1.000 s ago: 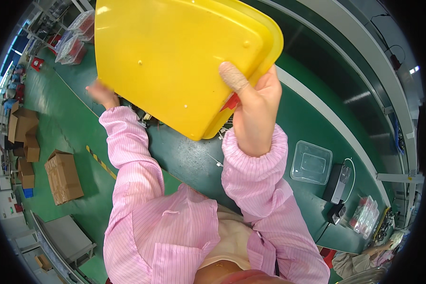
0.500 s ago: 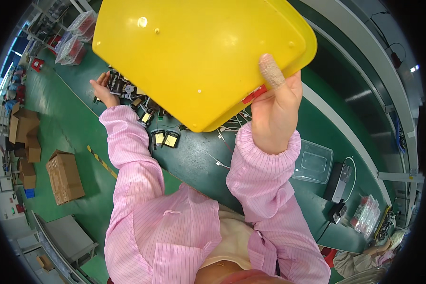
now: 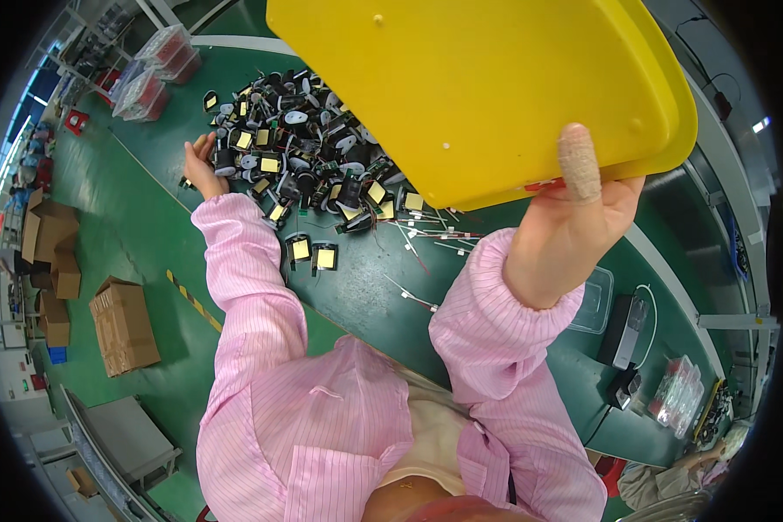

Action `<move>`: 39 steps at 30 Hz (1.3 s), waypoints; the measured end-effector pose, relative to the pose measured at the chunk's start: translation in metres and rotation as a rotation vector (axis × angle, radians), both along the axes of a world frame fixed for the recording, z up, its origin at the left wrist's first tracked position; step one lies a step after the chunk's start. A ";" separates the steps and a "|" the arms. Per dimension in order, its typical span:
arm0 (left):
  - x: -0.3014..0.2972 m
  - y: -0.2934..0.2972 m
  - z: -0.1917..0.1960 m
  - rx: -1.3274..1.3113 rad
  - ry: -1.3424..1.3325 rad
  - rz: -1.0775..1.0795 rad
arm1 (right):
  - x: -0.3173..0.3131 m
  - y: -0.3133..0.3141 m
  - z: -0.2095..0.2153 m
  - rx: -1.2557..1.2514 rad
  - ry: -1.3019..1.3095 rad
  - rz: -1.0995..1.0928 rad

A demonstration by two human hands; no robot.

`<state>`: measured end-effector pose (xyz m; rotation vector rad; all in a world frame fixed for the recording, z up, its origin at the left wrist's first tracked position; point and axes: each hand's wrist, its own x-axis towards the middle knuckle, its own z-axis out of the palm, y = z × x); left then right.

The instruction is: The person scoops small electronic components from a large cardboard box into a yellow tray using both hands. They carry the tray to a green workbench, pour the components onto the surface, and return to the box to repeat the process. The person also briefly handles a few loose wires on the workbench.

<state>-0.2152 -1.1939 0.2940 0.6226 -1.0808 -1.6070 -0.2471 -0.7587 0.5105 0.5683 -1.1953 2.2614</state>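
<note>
A large yellow plastic bin is raised and tipped over the table, its underside facing me. My right hand grips its near right edge, the thumb in a tan covering lying against the underside. On the green tabletop spreads a heap of small black electronic parts with pale yellow squares, grey discs and thin wires. My left hand rests at the heap's left edge, fingers apart and slightly curled, touching the outer parts. Two similar parts lie separately nearer me. Loose wires with white connectors are scattered below the bin.
On the right of the table are a clear plastic tray, a black box with a white cable and clear plastic bags. Stacked clear boxes stand at the far left. A cardboard box sits on the floor. Another person is at lower right.
The yellow bin has moved up and to the right with my right hand, uncovering the heap of parts. My left hand has shifted slightly right and down beside the heap.
</note>
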 end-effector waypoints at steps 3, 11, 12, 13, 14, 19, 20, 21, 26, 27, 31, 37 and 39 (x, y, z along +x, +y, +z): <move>0.002 0.010 0.009 0.049 -0.001 -0.096 | 0.001 0.011 -0.001 0.005 -0.024 -0.011; 0.010 -0.006 -0.003 -0.005 0.017 -0.082 | 0.006 0.055 0.019 0.007 0.070 0.027; 0.013 -0.003 -0.002 -0.007 -0.022 -0.078 | 0.009 0.062 0.020 -0.016 0.065 0.029; 0.013 0.001 -0.003 -0.038 -0.115 -0.006 | 0.012 0.066 0.024 -0.049 0.038 0.026; 0.014 0.006 -0.003 -0.141 -0.173 0.041 | 0.016 0.070 0.029 -0.083 0.011 0.024; 0.025 0.017 0.000 -0.456 -0.476 0.117 | 0.028 0.113 0.027 -0.098 0.047 0.240; 0.026 0.014 -0.006 -0.481 -0.554 0.133 | 0.033 0.121 0.032 -0.095 0.064 0.201; 0.028 0.011 -0.011 -0.513 -0.634 0.155 | 0.036 0.128 0.034 -0.100 0.080 0.165; 0.045 0.015 -0.018 -0.825 -0.952 0.250 | 0.067 0.166 0.048 -0.130 0.102 -0.011; 0.048 0.011 -0.017 -0.897 -1.082 0.300 | 0.073 0.175 0.049 -0.162 0.097 -0.063; 0.056 0.026 0.001 -1.129 -1.249 0.427 | 0.099 0.229 0.048 -0.214 0.137 -0.242; 0.058 0.078 0.051 -1.220 -1.426 0.658 | 0.170 0.284 0.054 -0.114 0.308 -0.515; 0.053 0.111 0.083 -1.328 -1.381 0.684 | 0.197 0.296 0.059 -0.179 0.315 -0.645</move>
